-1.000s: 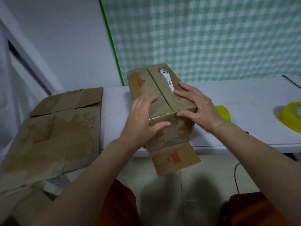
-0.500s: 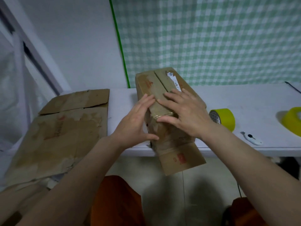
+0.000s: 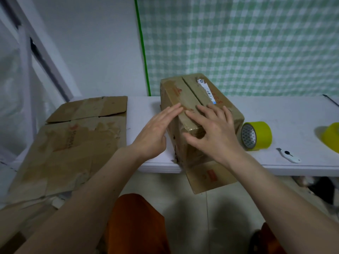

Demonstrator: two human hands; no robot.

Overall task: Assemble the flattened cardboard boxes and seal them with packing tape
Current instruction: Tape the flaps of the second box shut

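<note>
An assembled cardboard box (image 3: 200, 114) is sitting on the front edge of the white table (image 3: 275, 114), its top flaps meeting along a centre seam and one lower flap (image 3: 211, 177) hanging down past the table edge. The left hand (image 3: 156, 131) is lying with straight, close-set fingers against the box's upper left edge, fingertips touching the top flap. The right hand (image 3: 214, 132) is resting spread on the near end of the top, fingers flat along the seam and the thumb reaching down over the front corner, where a glossy strip of tape is showing. A torn white label (image 3: 206, 90) with blue print is sticking to the right top flap; its characters are too small to read. Red printing is marking the top flaps and the hanging flap, but it is not legible. To the left, flattened cardboard boxes (image 3: 73, 143) are lying across the table end, carrying a faded red mark that cannot be read either. Just right of the box a yellow tape roll (image 3: 256, 135) is standing on its edge, a small white utility knife (image 3: 289, 155) is lying near it, and a second yellow roll (image 3: 332, 136) is showing at the right border.
</note>
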